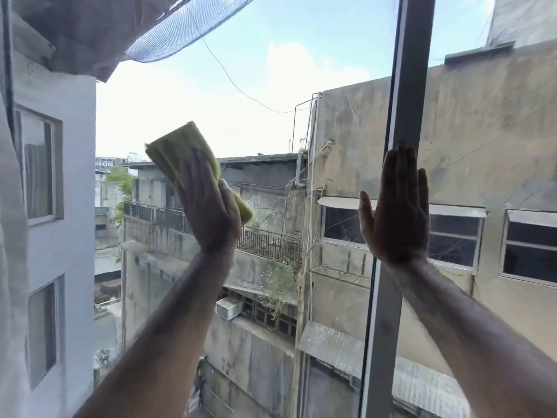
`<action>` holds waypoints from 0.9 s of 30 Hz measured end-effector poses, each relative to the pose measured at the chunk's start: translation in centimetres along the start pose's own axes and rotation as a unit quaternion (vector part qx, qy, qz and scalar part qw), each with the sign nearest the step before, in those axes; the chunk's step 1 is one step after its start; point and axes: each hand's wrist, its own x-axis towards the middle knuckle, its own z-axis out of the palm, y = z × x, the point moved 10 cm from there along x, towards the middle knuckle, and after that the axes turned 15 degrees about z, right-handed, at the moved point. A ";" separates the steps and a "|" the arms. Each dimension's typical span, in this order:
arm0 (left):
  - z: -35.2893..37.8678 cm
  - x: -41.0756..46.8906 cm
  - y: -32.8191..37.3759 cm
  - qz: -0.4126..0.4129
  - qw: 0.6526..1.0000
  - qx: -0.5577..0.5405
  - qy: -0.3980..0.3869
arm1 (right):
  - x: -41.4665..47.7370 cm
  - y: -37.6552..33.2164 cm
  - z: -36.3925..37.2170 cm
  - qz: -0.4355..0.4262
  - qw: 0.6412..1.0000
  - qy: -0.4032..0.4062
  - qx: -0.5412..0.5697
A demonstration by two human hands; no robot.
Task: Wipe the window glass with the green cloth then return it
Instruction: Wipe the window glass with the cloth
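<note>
The green cloth, folded and yellow-green, lies flat against the window glass left of centre. My left hand presses on it with flat fingers; the cloth sticks out above the fingertips and beside the thumb. To the right, my right hand rests palm-flat with fingers together on the grey vertical window frame, holding nothing.
A pale curtain hangs along the left edge. The grey frame splits the window into a wide left pane and a right pane. Concrete buildings, a cable and netting lie outside beyond the glass.
</note>
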 end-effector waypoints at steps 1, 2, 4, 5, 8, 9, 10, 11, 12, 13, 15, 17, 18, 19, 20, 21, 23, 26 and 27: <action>0.9 -0.7 2.5 0.084 0.996 -0.027 -0.028 | 0.0 0.0 0.0 -0.002 1.000 0.000 -0.001; 1.9 -2.4 5.4 0.219 0.971 -0.054 -0.077 | 0.0 0.0 -0.1 -0.001 1.000 -0.001 -0.002; 2.8 -8.3 8.8 0.510 0.836 -0.048 -0.197 | -0.1 -0.1 -0.1 -0.001 1.000 -0.004 -0.002; 2.7 -10.0 7.8 0.600 0.764 -0.028 -0.236 | -0.1 -0.1 -0.1 -0.001 1.000 -0.004 -0.002; 2.2 -6.7 3.0 0.588 0.772 -0.003 -0.242 | 0.2 -0.1 0.0 0.003 1.000 -0.006 -0.007; 2.0 -4.3 1.7 0.512 0.828 -0.010 -0.229 | 0.2 -0.1 0.0 0.004 1.000 -0.010 -0.007; 1.8 -2.0 0.9 0.425 0.882 -0.017 -0.201 | 0.2 -0.1 0.0 0.004 1.000 -0.013 -0.005; 1.8 -0.2 0.9 0.340 0.926 -0.019 -0.165 | 0.2 -0.1 0.1 0.005 1.000 -0.014 -0.003; 1.9 1.1 1.7 0.263 0.956 -0.014 -0.127 | 0.2 0.0 0.1 0.005 1.000 -0.014 -0.005; 2.2 2.2 2.9 0.196 0.976 -0.006 -0.091 | 0.2 0.0 0.2 0.004 1.000 -0.014 -0.008; 3.0 3.3 6.4 0.104 0.994 -0.006 -0.043 | 0.2 0.2 0.3 0.004 1.000 -0.016 -0.010; 4.4 3.1 11.1 0.137 0.989 -0.028 -0.046 | 0.1 0.1 0.4 0.002 1.000 -0.012 -0.005; 5.3 2.2 13.7 0.198 0.977 -0.049 -0.065 | 0.1 0.1 0.4 0.001 1.000 -0.009 -0.002; 6.1 0.6 16.0 0.271 0.955 -0.066 -0.097 | 0.1 0.2 0.4 0.001 1.000 -0.005 0.001; 6.5 -1.4 17.4 0.336 0.930 -0.072 -0.131 | 0.1 0.2 0.3 0.000 1.000 0.000 0.001; 6.5 -3.3 17.7 0.379 0.908 -0.076 -0.159 | 0.1 0.2 0.3 -0.002 1.000 0.002 -0.002; 5.8 -6.1 16.0 0.416 0.884 -0.076 -0.200 | 0.1 0.2 0.2 -0.003 1.000 0.003 -0.007; 3.3 -7.8 10.2 0.401 0.890 -0.047 -0.213 | 0.0 0.1 0.3 -0.001 1.000 -0.003 -0.005; 2.3 -7.3 7.8 0.371 0.907 -0.036 -0.198 | 0.0 0.2 0.4 -0.001 1.000 -0.006 -0.005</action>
